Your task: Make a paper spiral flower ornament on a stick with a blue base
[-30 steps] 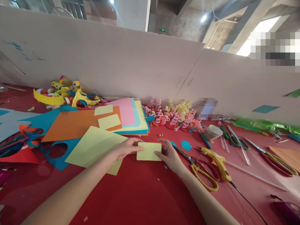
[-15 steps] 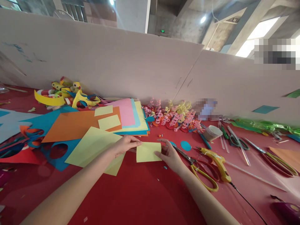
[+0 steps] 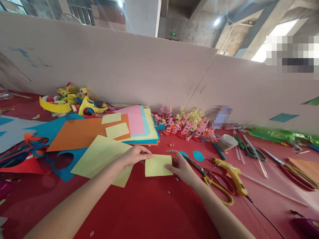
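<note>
Between my hands is a small yellow paper rectangle [image 3: 158, 166], above the red table. My left hand [image 3: 136, 156] pinches its upper left corner between thumb and fingertips. The thumb of my right hand [image 3: 181, 167] lies on the front of its right edge, with the fingers curled behind. Under my left forearm lies a larger yellow sheet [image 3: 96, 157]. Two more small yellow pieces [image 3: 117, 130] rest on an orange sheet [image 3: 74, 132] at the left. Close to my right hand are red-and-yellow-handled scissors [image 3: 219, 189].
A yellow glue gun [image 3: 233, 174] with a cord lies right of the scissors. Behind are pink and yellow paper curls [image 3: 186, 124] and a paper cup [image 3: 227, 142]. Stacked coloured sheets [image 3: 133, 121] lie back left, before a white partition [image 3: 112, 63]. More scissors [image 3: 294, 169] lie far right.
The small yellow paper has come slightly lower and its face shows more fully. Both hands keep their hold on it. The whole view has shifted a little.
</note>
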A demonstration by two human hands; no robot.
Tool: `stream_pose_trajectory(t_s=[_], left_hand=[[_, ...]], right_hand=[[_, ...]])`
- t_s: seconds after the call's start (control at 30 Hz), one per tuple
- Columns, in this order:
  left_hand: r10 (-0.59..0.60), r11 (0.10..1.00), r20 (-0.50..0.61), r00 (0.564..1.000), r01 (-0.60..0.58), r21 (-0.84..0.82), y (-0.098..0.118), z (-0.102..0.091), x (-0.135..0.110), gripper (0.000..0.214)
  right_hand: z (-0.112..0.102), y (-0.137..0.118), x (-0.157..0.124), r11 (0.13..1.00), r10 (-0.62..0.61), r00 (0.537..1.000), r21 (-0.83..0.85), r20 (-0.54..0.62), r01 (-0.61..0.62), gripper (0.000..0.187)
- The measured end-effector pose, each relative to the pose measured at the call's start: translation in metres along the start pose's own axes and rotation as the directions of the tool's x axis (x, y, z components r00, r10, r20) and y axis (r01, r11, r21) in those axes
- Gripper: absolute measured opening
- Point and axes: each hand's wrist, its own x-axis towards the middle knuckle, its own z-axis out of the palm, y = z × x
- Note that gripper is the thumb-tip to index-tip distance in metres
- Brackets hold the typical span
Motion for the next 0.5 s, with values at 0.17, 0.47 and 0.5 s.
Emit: stream_pose_trajectory(t_s=[0.17,0.47,0.5], left_hand=[[0.049,0.984,0.055,0.997,-0.058,0.167,0.007,0.007,-0.007,0.024],[0.074,0.897,0.085,0.994,-0.104,0.429,0.015,0.018,-0.013,0.029],[0.079,0.894,0.085,0.993,-0.108,0.434,0.016,0.017,-0.013,0.029]], right_hand=[[0.007,-0.012,-0.004,0.957,-0.159,0.981,-0.260,-0.108,0.127,0.035],[0.020,-0.031,-0.015,0.800,-0.134,0.990,-0.594,-0.046,0.081,0.015],[0.019,-0.032,-0.015,0.799,-0.135,0.990,-0.596,-0.045,0.082,0.016]])
